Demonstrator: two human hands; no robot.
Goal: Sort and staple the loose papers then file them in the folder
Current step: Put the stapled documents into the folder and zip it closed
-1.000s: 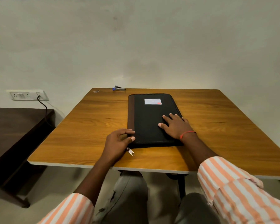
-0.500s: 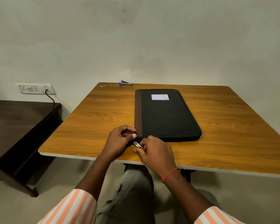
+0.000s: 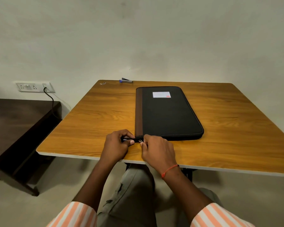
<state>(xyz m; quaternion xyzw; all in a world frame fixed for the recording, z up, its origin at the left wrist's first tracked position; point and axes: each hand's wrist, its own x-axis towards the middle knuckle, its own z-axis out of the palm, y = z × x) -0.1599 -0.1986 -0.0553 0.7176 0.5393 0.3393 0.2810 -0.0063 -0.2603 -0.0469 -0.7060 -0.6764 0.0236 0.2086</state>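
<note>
Head view: left hand [image 3: 116, 146] grips the folder [image 3: 167, 115] corner, right hand [image 3: 159, 153] pinches its zipper pull [image 3: 140, 141]; white label [image 3: 161, 94] unreadable.

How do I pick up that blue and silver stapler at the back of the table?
Probably from above, at its silver middle. The small blue and silver stapler lies low and lengthwise along the far edge of the wooden table, so your fingers pinching across its narrow width, front and back, should fit.
</note>
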